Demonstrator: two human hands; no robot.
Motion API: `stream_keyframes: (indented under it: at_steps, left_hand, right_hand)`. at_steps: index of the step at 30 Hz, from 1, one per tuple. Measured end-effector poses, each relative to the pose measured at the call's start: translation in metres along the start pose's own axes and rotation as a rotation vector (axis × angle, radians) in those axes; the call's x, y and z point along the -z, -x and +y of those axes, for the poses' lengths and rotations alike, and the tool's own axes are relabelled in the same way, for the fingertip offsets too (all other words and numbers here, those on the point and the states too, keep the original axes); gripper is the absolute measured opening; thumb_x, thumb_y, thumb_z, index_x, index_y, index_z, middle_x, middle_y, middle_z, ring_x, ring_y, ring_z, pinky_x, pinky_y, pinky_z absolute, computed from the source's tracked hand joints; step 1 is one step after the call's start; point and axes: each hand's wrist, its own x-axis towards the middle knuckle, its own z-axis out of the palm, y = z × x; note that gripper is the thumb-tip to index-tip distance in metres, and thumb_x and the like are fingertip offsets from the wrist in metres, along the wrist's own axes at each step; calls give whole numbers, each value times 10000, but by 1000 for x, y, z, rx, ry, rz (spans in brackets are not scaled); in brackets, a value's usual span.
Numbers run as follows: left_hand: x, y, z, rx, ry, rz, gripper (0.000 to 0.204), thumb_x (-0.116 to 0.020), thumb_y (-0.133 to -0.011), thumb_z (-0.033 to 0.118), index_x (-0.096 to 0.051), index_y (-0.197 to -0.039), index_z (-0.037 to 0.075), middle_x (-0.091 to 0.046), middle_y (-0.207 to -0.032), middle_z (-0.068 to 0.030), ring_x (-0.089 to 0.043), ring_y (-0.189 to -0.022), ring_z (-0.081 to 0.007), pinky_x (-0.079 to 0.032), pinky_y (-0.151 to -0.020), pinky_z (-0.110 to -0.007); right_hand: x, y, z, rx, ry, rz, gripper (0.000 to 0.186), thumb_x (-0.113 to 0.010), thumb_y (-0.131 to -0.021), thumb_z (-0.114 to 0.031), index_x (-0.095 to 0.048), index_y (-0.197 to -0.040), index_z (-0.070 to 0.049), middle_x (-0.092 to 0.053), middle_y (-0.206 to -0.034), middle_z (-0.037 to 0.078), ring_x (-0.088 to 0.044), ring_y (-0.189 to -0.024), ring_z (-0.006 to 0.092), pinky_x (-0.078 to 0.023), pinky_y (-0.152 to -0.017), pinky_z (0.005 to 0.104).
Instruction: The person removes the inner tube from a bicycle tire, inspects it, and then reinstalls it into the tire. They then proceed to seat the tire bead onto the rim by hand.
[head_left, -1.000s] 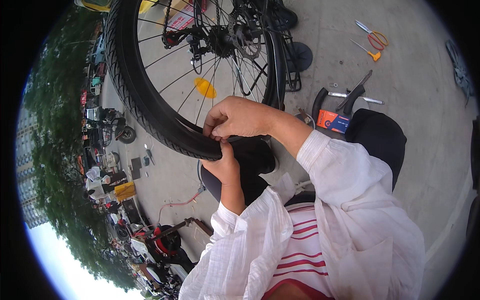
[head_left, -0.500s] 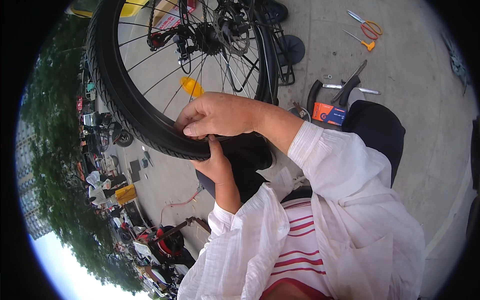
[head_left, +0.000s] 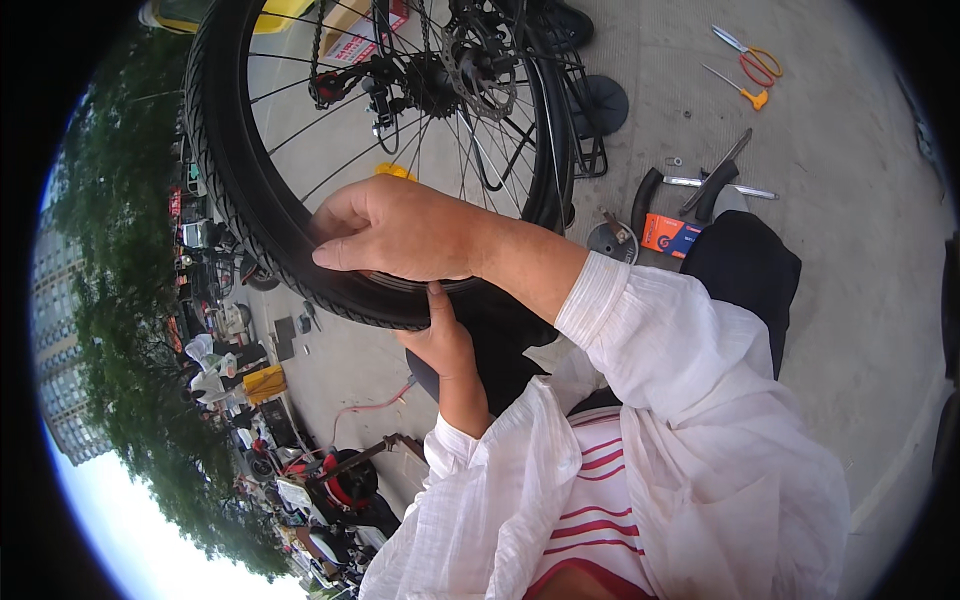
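Note:
A bicycle wheel with a black tyre point(head_left: 222, 170), thin spokes and a brake disc point(head_left: 480, 72) fills the upper left. At the wheel's near edge my left hand point(head_left: 442, 342) grips the tyre from beneath, its thumb up against the side. My right hand point(head_left: 400, 228) reaches across above it, thumb and bent fingers closed on the tyre's inner edge by the rim; its fingertips are partly hidden. Between the two hands a stretch of rim point(head_left: 400, 284) shows. The rear derailleur point(head_left: 380, 100) and chain hang beside the hub.
On the concrete at the right lie scissors point(head_left: 755, 62), a yellow-handled screwdriver point(head_left: 740, 90), a metal bar point(head_left: 755, 190) and an orange-and-blue box point(head_left: 668, 236). A round metal dish point(head_left: 612, 240) sits near my knee point(head_left: 745, 262). Parked scooters point(head_left: 340, 490) stand at lower left.
My right hand has slid left along the tyre's inner edge, uncovering some rim. My left hand keeps its grip. The whole view has shifted slightly.

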Motion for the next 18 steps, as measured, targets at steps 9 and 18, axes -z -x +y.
stream_keyframes:
  at_steps: [9,18]
  left_hand:
    - [6,-1,-5,61,-59,-19,308,-676,-910,62,-598,-1168,-86,-671,-1114,-137,-639,-973,-191,-475,-919,-313]
    - [5,-1,-7,36,-100,-51,273,-654,-931,78,-609,-1124,-110,-689,-1051,-174,-663,-961,-234,-496,-918,-362]
  right_hand:
    - [-2,-22,-10,-29,-57,-163,262,-744,-810,-170,-715,-910,71,-700,-773,109,-614,-659,138,-490,-632,278]
    - [-8,-44,-21,124,-290,17,218,-713,-860,-147,-683,-888,68,-680,-785,105,-635,-663,147,-518,-620,278]
